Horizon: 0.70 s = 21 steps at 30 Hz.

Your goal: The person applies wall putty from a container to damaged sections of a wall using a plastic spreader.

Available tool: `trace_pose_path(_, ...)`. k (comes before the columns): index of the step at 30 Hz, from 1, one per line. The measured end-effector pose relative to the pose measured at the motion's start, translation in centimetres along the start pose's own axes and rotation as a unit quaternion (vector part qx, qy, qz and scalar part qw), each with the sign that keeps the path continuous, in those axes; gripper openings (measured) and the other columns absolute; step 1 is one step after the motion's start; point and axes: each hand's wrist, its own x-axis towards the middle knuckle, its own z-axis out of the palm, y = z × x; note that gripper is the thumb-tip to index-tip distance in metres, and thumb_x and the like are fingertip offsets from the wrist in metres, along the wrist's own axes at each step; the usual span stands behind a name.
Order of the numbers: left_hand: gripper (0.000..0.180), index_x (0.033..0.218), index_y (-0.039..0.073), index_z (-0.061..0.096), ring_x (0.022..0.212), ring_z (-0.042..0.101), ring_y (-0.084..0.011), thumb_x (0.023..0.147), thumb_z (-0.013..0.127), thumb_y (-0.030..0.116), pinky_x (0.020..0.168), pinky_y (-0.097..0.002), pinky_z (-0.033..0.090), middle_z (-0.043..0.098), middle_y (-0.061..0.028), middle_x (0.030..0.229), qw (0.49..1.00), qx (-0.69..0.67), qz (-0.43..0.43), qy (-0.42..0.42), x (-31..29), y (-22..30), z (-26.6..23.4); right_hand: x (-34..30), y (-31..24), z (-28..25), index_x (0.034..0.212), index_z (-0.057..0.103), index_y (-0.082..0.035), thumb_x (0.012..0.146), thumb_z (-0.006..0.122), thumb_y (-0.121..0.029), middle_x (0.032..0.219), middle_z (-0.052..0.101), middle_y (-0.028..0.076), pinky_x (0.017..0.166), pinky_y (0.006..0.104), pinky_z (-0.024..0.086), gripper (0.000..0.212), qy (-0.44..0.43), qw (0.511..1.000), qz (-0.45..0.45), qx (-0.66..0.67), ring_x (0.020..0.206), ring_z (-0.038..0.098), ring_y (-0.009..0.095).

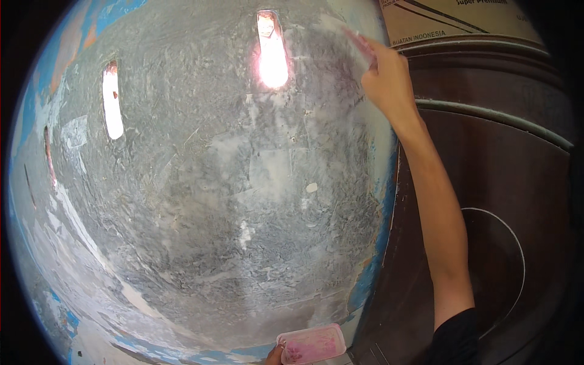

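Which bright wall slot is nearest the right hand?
The upper-centre slot, with the pinkish glow at its lower end; the other bright slot sits lower and farther left, away from the right hand.

Grey wall [176, 188] bearing whitish smears [271, 171]; brown cabinet [511, 170], cardboard box [447, 21] on top.

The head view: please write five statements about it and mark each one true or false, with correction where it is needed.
1. The right hand holds a tool at the upper right of the wall. True.
2. The left hand holds nothing. False: it holds a pinkish tray at the lower edge.
3. The wall is mostly grey, with some blue near its edges. True.
4. The brown panel is left of the wall. False: it is on the right.
5. Bright slots show in the upper wall. True.
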Motion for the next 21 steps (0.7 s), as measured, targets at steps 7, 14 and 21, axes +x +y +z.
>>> trace_pose_path(7, 0.066, 0.142, -0.005, 0.043, 0.104, 0.065, -0.0367, 0.105, 0.040, 0.050, 0.092, -0.0476, 0.055, 0.063, -0.0227, 0.121, 1.000, -0.010, 0.020, 0.000, -0.7, -0.4, -0.5, 5.8, 1.3, 4.1, 0.119, 0.069, -0.003, 0.074, 0.061, 0.002, 0.099, 0.070, 0.028, 0.088, 0.0456, 0.055, 0.046, -0.018, 0.987, 0.055, -0.152, 0.096, 0.069, 0.041)
trace_pose_path(14, 0.071, 0.142, -0.006, 0.042, 0.105, 0.065, -0.0368, 0.105, 0.038, 0.054, 0.091, -0.0468, 0.056, 0.063, -0.0238, 0.121, 0.999, 0.006, -0.024, 0.024, -3.1, 3.0, 2.0, -0.2, -2.5, 5.4, 0.128, 0.065, -0.007, 0.074, 0.050, 0.011, 0.106, 0.071, 0.021, 0.091, 0.0424, 0.053, 0.059, -0.088, 0.994, -0.058, -0.041, 0.099, 0.068, 0.039)
trace_pose_path(21, 0.069, 0.142, -0.006, 0.043, 0.104, 0.065, -0.0368, 0.104, 0.041, 0.052, 0.092, -0.0470, 0.055, 0.062, -0.0246, 0.122, 1.000, -0.005, -0.011, 0.023, -3.3, 3.2, 0.9, -0.5, -2.1, 3.4, 0.132, 0.061, -0.007, 0.076, 0.047, 0.016, 0.117, 0.070, 0.017, 0.096, 0.0385, 0.051, 0.062, -0.037, 0.992, -0.106, 0.064, 0.108, 0.066, 0.038)
